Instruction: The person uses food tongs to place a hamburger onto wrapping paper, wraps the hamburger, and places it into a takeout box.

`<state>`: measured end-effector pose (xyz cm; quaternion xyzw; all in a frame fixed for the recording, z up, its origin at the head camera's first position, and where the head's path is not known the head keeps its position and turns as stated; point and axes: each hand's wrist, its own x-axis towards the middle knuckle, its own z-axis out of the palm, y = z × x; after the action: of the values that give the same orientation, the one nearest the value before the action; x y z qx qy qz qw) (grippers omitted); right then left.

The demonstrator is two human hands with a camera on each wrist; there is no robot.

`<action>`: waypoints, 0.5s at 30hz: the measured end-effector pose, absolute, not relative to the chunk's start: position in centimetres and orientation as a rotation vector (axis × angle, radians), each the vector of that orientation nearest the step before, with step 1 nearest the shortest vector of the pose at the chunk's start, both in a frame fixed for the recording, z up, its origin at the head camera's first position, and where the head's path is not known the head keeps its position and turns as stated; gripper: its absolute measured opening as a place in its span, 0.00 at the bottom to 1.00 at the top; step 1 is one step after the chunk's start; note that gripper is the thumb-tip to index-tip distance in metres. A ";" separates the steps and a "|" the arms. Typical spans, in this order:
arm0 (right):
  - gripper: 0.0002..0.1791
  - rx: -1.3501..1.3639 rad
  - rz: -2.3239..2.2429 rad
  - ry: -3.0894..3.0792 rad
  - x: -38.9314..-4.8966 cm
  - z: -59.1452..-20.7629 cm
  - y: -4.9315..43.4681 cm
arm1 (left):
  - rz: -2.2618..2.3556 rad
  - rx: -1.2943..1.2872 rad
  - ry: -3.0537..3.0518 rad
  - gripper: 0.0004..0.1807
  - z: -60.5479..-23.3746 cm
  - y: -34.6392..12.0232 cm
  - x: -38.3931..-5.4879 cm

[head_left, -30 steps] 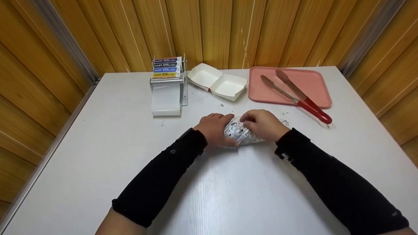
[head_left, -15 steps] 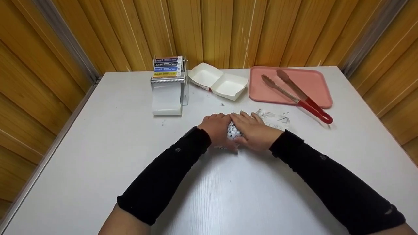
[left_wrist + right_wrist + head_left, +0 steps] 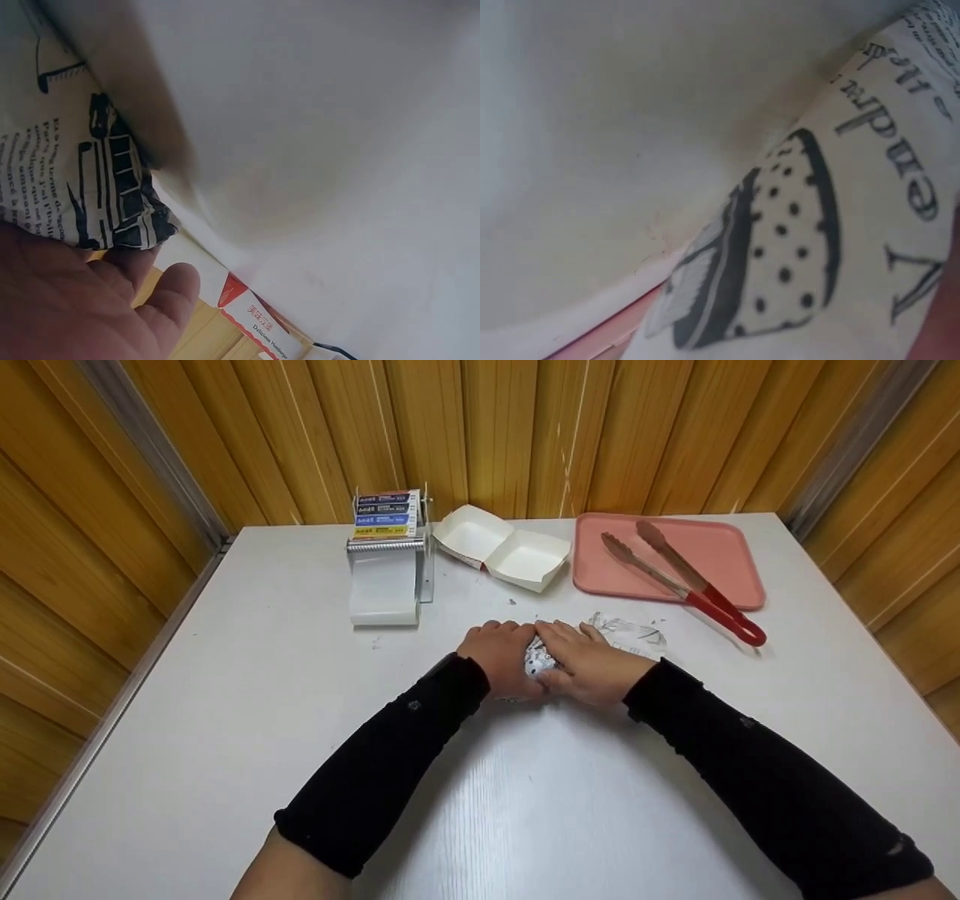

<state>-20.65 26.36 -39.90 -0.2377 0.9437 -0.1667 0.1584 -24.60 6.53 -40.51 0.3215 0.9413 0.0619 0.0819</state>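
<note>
head view: you are resting your left hand (image 3: 501, 658) and right hand (image 3: 592, 661) against opposite sides of a printed paper bundle (image 3: 538, 658), which is lying mid-table. your right fingers are reaching straight across it; your left ones are bending loosely, neither hand clenching. a crumpled paper end (image 3: 636, 634) is spreading beyond your right hand. behind, a sheet dispenser (image 3: 384, 585) and an unfolded white box (image 3: 529, 556) are standing near each other, while red-handled tongs (image 3: 709, 610) are lying across a pink tray (image 3: 724, 559), handles overhanging its front edge.
</note>
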 end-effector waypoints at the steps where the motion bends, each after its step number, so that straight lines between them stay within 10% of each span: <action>1: 0.47 -0.683 -0.485 2.697 -20.6 -39.9 26.4 | 0.187 0.957 2.809 0.54 -40.5 6.6 -24.6; 15: 0.43 -0.481 -0.586 2.779 -21.2 -39.9 29.1 | 0.267 0.934 2.772 0.50 -40.2 5.8 -25.0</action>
<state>-21.16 29.09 -39.86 -0.1657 0.9565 -0.2018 0.1300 -25.03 5.79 -40.22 0.3163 0.9388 0.0904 0.1020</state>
